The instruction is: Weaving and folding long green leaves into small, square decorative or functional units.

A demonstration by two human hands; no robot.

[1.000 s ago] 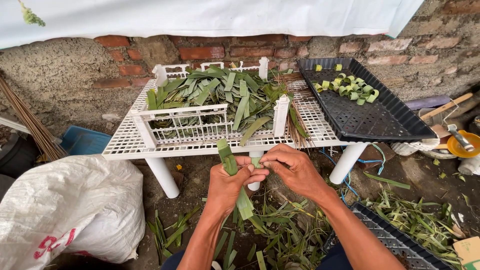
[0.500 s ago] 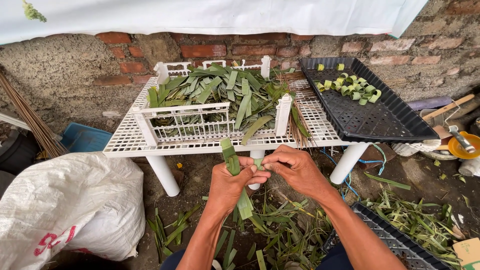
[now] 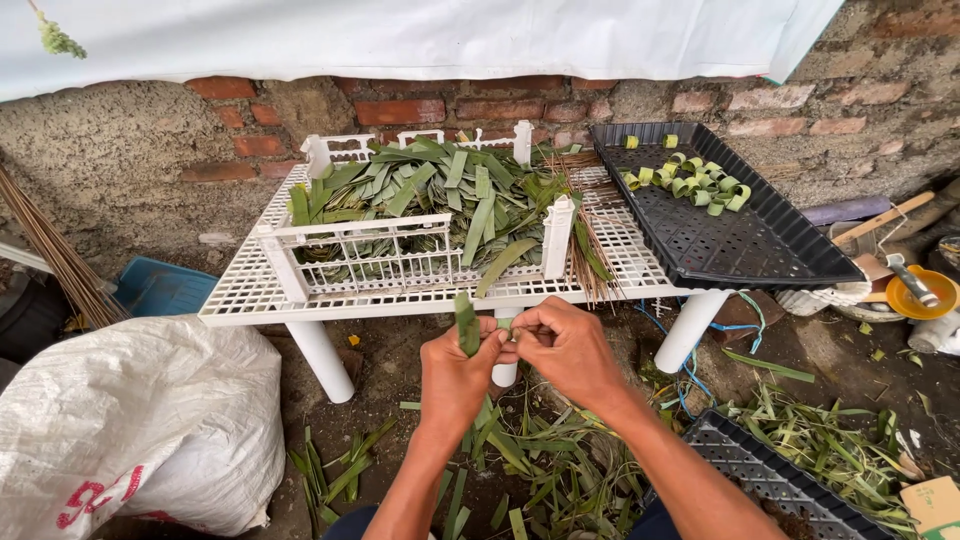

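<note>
Both hands meeting just near of the white slatted table (image 3: 250,300), in front of its near edge. Left hand (image 3: 455,375) closed around a green leaf strip (image 3: 466,322), fingers pinching it so that one end stands up above the knuckles, close to the table edge. Right hand (image 3: 565,348) closed too, fingertips pressed against the left hand's and pinching the same strip where the two hands touch. Lower end of the strip hidden behind the left hand.

On the table, a white wire-sided crate (image 3: 345,262) heaped with cut green leaves (image 3: 440,190), some spilling over its right side. Just right of the crate, a bundle of thin brown sticks (image 3: 590,240) lying across the table edge. Farther right, a black perforated tray (image 3: 760,250) resting partly on the table, with a small cluster of curled leaf rings (image 3: 695,180) at its far end.

Under and near the hands, scattered leaf scraps (image 3: 540,470) on the dirt. At near right, a second black tray (image 3: 770,480) beside more green trimmings (image 3: 830,440). At near left, a bulging white sack (image 3: 130,430); behind it, a blue tub (image 3: 160,288). At far right, an orange dish (image 3: 915,298) among clutter. Beyond everything, a rough brick wall (image 3: 200,150) under a white sheet (image 3: 400,35).
</note>
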